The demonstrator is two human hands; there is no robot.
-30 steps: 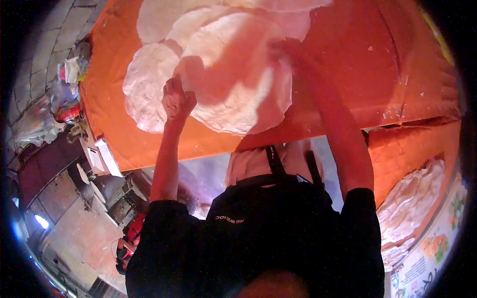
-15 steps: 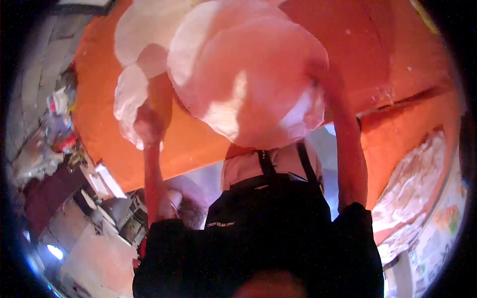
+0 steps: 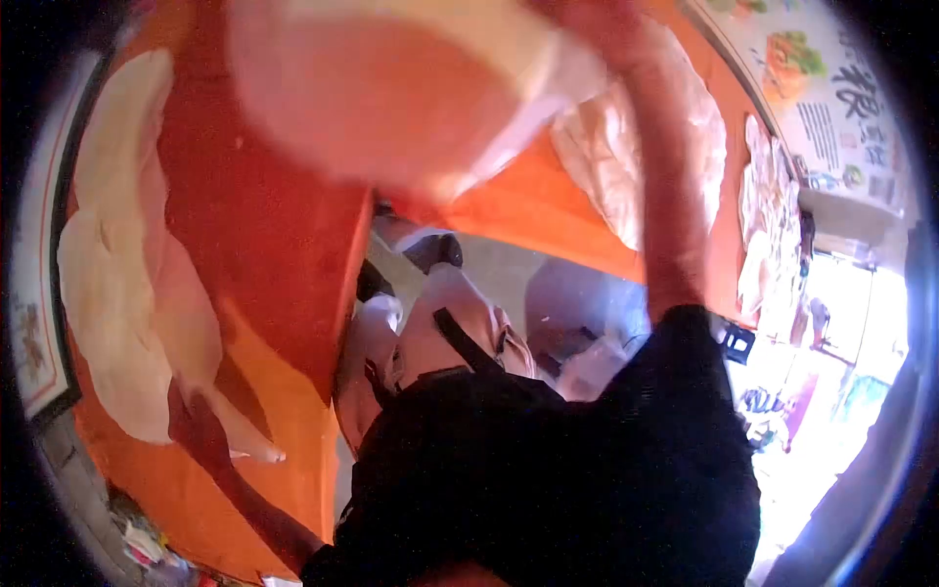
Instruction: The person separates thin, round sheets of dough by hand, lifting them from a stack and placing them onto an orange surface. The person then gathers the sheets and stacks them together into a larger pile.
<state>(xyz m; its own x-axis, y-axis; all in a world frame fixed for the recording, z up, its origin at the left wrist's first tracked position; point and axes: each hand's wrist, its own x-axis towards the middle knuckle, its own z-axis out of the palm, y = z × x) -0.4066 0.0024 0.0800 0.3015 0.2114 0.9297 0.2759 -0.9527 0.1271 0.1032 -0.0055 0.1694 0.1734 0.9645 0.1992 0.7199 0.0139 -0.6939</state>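
A large, thin, round flatbread (image 3: pixel 391 88) hangs blurred at the top, lit partly pink and partly white. My right hand (image 3: pixel 602 34) grips its right edge; motion smears the fingers. On the left, pale flatbreads (image 3: pixel 112 264) lie overlapping on the orange cloth (image 3: pixel 269 186). My left hand (image 3: pixel 196 416) is at their lower end, closed on a flatbread edge, with a narrow flap beside the wrist. The sheets partly hide its fingertips.
Another wrinkled flatbread (image 3: pixel 587 142) lies behind my right forearm, and more sheets (image 3: pixel 768 225) rest along the far right edge. A printed poster (image 3: pixel 831 88) is at upper right. Between the orange surfaces, the floor (image 3: pixel 499 254) shows around my legs.
My view has turned to the right. The large flatbread has moved up with my right hand. My left hand has moved out to the left, beside the overlapping sheets.
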